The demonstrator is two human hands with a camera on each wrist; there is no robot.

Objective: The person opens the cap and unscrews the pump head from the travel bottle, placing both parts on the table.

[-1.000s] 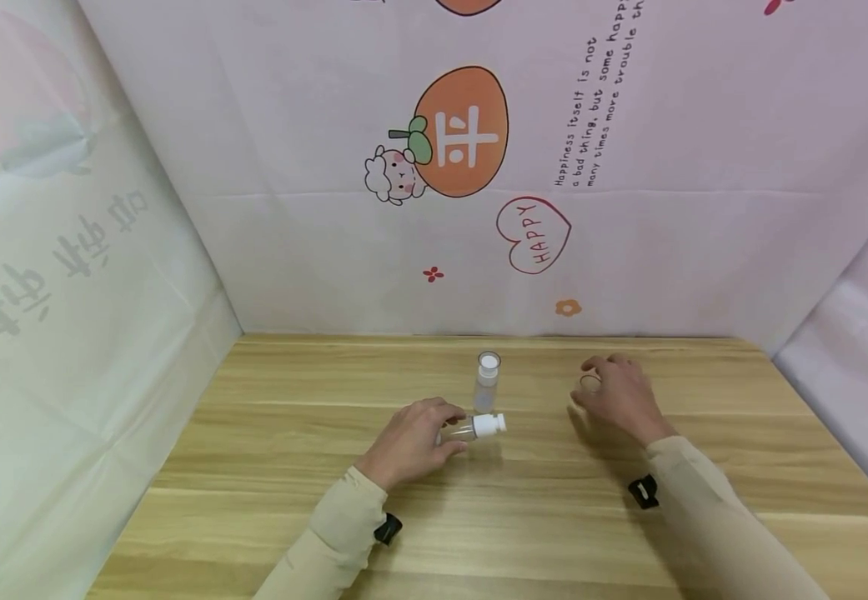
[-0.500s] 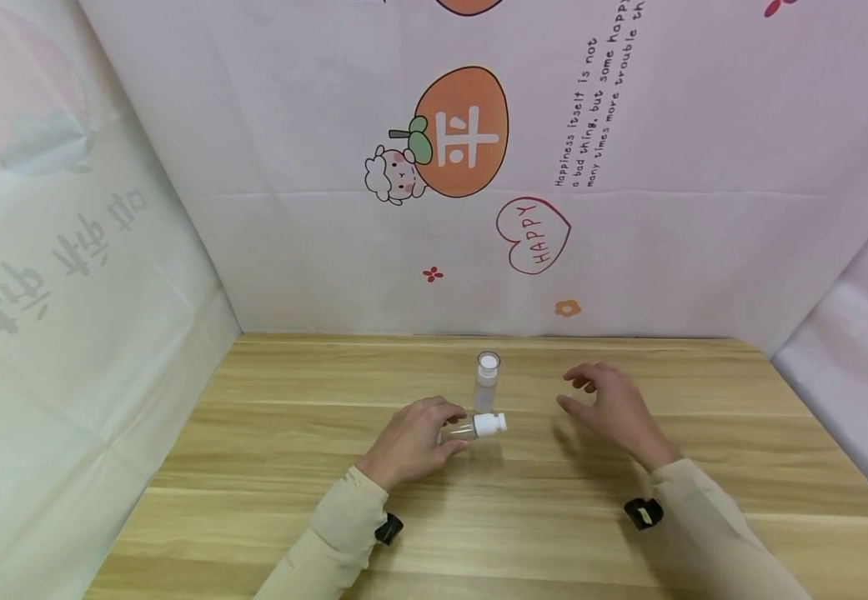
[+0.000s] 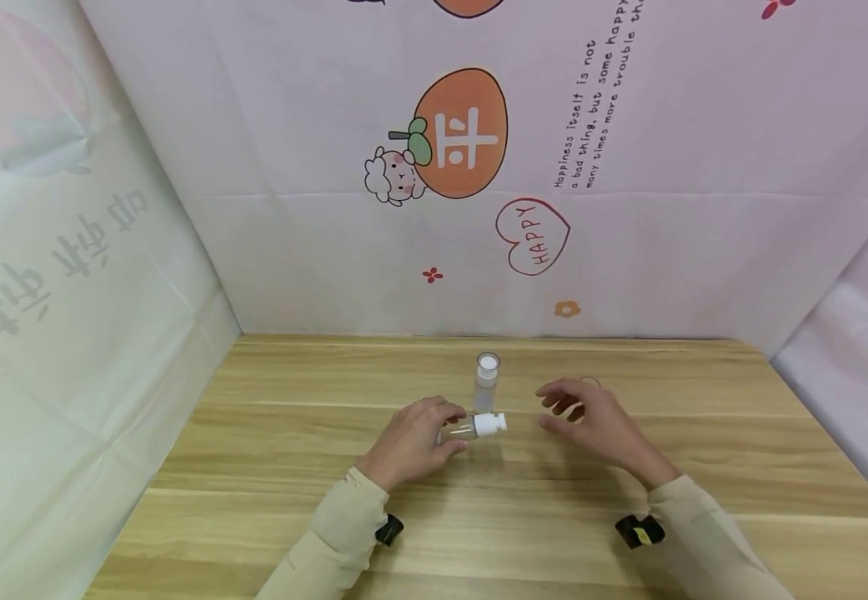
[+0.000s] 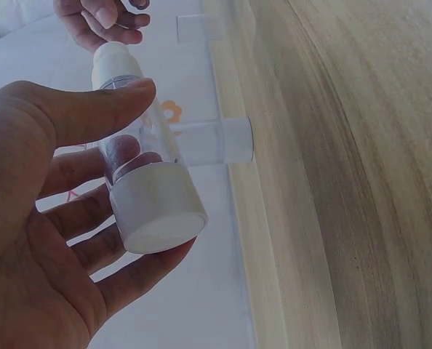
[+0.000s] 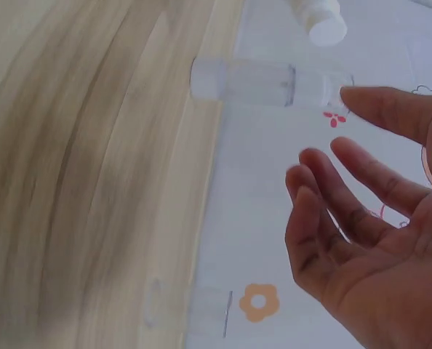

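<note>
My left hand [image 3: 413,440] grips a small clear pump bottle [image 3: 488,425] with a white top, held tilted so the top points right. In the left wrist view, thumb and fingers wrap the clear body of this bottle [image 4: 158,207], above its white base. A second such bottle [image 3: 485,390] stands upright just behind it, a clear cover over its white top. To the right, my right hand [image 3: 597,423] is in the air, holding nothing, fingers loosely bent and thumb apart. Behind that hand stands a clear cap [image 3: 589,381], mostly hidden in the head view; it shows as a clear cylinder [image 4: 198,29] in the left wrist view.
A wood-grain table [image 3: 268,500] lies under both hands. Along its far edge rises a white printed cloth [image 3: 313,250], with more cloth hanging at the left [image 3: 103,350] and right sides [image 3: 854,333].
My right hand has let go of the clear cap, leaving it on the table, and moved left toward the bottles. My left hand and the bottle in it have stayed put.
</note>
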